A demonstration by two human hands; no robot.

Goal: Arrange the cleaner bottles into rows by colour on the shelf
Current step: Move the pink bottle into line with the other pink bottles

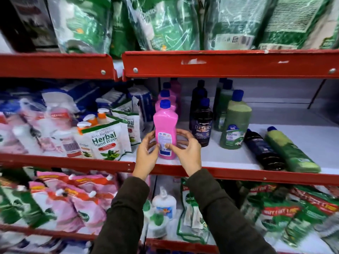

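A pink cleaner bottle [165, 123] with a blue cap stands upright at the front of the white middle shelf [229, 154], its back label facing me. My left hand [146, 154] and my right hand [187, 153] both grip its lower part. Behind it runs a row of pink bottles [165, 97]. To the right stand a row of dark bottles [201, 121] and a row of green bottles [234, 123]. One dark bottle [264, 151] and one green bottle [291, 151] lie on their sides at the right.
Herbal hand wash pouches [105, 140] crowd the shelf just left of the pink row. Red shelf rails [220, 64] run above and below. Green bags fill the top shelf; pouches and a white pump bottle [164, 203] sit on the lower one.
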